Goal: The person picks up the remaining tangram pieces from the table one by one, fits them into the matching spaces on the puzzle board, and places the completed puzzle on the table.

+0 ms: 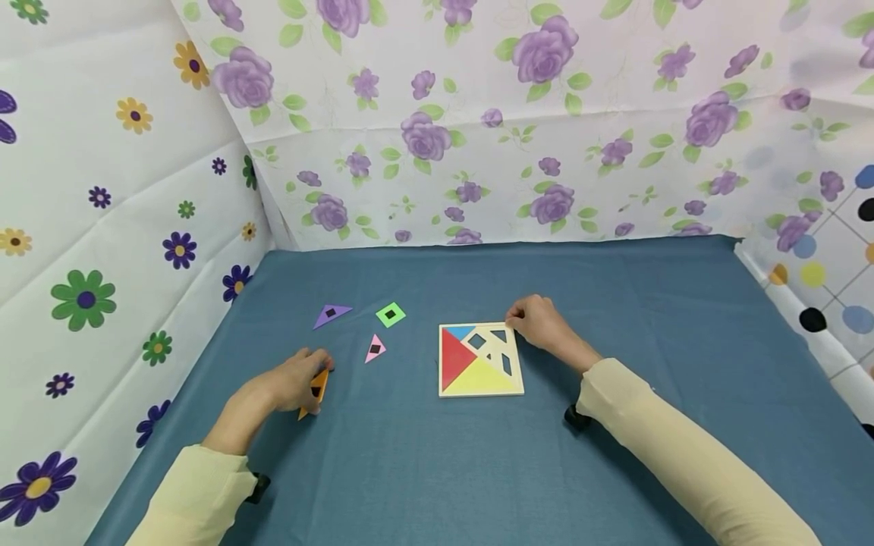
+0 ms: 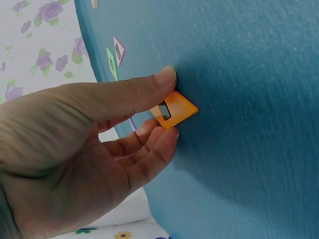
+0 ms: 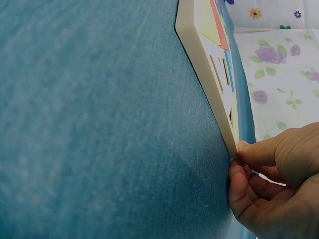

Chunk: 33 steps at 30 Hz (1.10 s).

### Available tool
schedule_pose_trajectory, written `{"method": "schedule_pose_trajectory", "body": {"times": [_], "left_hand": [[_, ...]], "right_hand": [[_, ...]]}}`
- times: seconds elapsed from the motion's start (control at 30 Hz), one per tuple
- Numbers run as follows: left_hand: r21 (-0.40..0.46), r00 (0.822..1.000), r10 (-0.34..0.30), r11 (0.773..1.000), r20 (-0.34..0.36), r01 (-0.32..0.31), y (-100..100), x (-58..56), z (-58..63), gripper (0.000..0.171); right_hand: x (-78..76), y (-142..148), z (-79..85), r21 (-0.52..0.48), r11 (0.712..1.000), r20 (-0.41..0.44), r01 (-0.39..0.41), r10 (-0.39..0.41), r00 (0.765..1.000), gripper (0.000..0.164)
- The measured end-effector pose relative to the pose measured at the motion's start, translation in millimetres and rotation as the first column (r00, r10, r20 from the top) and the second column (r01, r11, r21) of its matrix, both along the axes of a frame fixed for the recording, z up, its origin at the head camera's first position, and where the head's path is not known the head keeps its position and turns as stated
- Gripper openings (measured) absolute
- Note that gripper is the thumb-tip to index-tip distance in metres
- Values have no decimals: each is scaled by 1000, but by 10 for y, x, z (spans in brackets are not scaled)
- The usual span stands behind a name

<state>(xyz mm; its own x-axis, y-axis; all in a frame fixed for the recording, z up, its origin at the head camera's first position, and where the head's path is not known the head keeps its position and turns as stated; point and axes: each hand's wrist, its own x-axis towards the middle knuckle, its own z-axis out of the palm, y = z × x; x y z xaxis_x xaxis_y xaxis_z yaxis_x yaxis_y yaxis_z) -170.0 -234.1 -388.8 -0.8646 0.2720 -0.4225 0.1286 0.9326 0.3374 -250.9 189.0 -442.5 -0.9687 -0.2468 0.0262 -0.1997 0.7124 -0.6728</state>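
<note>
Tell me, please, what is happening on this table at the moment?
A person is handling a shape puzzle. The left hand pinches an orange piece, while the right hand grips the far right corner of the puzzle board. A red piece, a yellow piece and a blue piece lie in the board. To its left, a purple piece, a green piece and a pink piece lie loose on the blue cloth.

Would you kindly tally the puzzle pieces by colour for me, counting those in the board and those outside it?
Red piece: 1
Yellow piece: 1
Blue piece: 1
Purple piece: 1
Green piece: 1
Pink piece: 1
Orange piece: 1
Total: 7
</note>
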Motion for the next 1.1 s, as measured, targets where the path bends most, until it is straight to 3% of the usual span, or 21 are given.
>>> {"method": "schedule_pose_trajectory", "body": {"times": [0.47,0.7,1.1], "left_hand": [[-3,1000,-12,1000,-21,12,-19,-2,-18,55],[4,998,-36,999,-50,36,-28,10,-16,64],[1,998,-39,999,-39,40,-33,-17,-15,60]], "right_hand": [[-2,10,0,8,1000,-6,-18,18,1000,14],[-13,2,-6,7,1000,7,-7,7,1000,13],[-20,5,-8,10,1000,-1,-7,7,1000,13]]}}
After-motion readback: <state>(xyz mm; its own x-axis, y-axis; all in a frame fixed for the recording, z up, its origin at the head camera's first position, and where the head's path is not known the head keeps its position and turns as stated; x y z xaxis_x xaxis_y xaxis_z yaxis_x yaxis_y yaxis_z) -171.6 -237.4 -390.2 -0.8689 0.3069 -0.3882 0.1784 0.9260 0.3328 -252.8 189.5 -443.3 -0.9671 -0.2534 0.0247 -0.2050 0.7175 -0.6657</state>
